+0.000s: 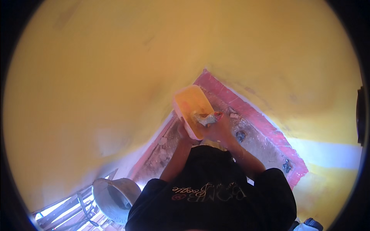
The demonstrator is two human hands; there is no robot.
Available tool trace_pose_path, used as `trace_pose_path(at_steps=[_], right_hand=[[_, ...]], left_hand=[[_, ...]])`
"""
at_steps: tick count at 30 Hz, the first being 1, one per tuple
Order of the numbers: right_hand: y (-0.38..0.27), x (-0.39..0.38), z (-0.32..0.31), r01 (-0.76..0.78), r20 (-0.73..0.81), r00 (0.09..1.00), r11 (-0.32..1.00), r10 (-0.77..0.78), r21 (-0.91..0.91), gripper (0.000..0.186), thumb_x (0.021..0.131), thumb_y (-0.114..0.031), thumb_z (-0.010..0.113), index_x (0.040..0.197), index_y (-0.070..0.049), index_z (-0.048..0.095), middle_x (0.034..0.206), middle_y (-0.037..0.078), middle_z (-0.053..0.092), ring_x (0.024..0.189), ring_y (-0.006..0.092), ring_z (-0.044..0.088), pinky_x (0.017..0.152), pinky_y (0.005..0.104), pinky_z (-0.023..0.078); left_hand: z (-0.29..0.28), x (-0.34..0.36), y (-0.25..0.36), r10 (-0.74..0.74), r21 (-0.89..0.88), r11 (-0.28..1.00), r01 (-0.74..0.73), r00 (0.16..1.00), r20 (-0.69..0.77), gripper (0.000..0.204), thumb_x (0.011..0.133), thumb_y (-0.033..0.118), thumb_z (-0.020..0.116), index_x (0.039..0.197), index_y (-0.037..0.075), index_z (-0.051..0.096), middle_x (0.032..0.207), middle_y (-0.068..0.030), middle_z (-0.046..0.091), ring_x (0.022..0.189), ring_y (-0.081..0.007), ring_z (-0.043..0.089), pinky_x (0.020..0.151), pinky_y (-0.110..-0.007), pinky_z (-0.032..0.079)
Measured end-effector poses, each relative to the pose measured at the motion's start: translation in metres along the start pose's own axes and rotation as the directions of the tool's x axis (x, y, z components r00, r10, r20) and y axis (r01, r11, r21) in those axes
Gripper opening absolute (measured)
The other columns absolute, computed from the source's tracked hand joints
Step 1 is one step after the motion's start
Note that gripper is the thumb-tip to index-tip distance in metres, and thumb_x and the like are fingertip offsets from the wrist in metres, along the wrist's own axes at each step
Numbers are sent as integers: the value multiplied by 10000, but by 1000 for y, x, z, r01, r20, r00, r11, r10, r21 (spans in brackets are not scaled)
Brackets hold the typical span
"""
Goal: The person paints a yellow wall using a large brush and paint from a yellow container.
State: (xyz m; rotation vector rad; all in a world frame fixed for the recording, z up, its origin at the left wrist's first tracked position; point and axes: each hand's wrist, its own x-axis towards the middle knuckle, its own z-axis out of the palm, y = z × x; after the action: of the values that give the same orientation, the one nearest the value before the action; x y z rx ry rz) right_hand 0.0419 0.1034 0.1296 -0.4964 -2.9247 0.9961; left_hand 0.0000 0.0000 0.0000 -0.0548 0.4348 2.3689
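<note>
My left hand [185, 131] grips the side of a rectangular plastic container [189, 98], tilted in front of my torso, with yellow-orange material inside. My right hand [218, 130] is closed on a small tool [204, 118] with a pale, smeared head and some red at its far end, held over the container's inside. I cannot make out whether it is a brush or a scraper. My right fingers partly hide it.
Yellow walls [100, 61] meet in a corner, with pink skirting [262, 127] along both bases. Debris [240, 135] lies on the dirty floor. A large grey bucket [108, 196] stands lower left beside a slatted structure [65, 211]. Dark objects [312, 225] show lower right.
</note>
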Motion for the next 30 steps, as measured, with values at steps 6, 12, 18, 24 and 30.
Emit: trace_pose_path(at_steps=[6, 12, 18, 24, 30], right_hand=[[12, 35, -17, -27, -163, 986, 997, 14, -74, 330, 694, -307, 654, 916, -62, 635, 748, 161, 633, 693, 330, 621, 640, 408, 498], [-3, 46, 27, 27, -47, 998, 995, -32, -95, 339, 702, -362, 612, 827, -48, 630, 748, 184, 628, 694, 370, 608, 639, 442, 482], [23, 50, 2, 161, 114, 983, 976, -145, -149, 359, 719, -407, 591, 767, -53, 625, 711, 175, 624, 671, 367, 605, 624, 444, 476], [39, 24, -31, 344, -66, 939, 918, -337, 198, 320, 731, -400, 600, 770, -88, 653, 648, 134, 621, 594, 350, 600, 575, 429, 482], [72, 30, -7, 490, -65, 871, 867, -486, 92, 286, 739, -402, 597, 776, -126, 664, 641, 105, 622, 585, 333, 600, 552, 420, 481]], left_hand=[[0, 52, -8, 75, -157, 986, -47, 982, 176, 628, 876, 507, 383, 1336, 83, 328, 1296, -128, 429, 1162, -306, 443, 985, -447, 356], [-17, -21, 27, 67, -25, 998, -65, 994, 84, 573, 873, 478, 429, 1291, 87, 388, 1237, -117, 480, 1114, -290, 483, 937, -451, 399], [-29, -17, 4, 178, 73, 980, -188, 977, 120, 587, 855, 469, 480, 1283, 78, 386, 1213, -103, 481, 1087, -257, 499, 883, -419, 446], [-15, -4, -34, 234, 0, 972, -234, 972, 36, 720, 807, 514, 511, 1331, 55, 329, 1286, -143, 440, 1168, -314, 444, 990, -469, 353], [-34, 5, -57, 256, -25, 967, -255, 952, 168, 737, 792, 484, 551, 1346, 65, 303, 1297, -146, 426, 1175, -317, 435, 994, -472, 346]])
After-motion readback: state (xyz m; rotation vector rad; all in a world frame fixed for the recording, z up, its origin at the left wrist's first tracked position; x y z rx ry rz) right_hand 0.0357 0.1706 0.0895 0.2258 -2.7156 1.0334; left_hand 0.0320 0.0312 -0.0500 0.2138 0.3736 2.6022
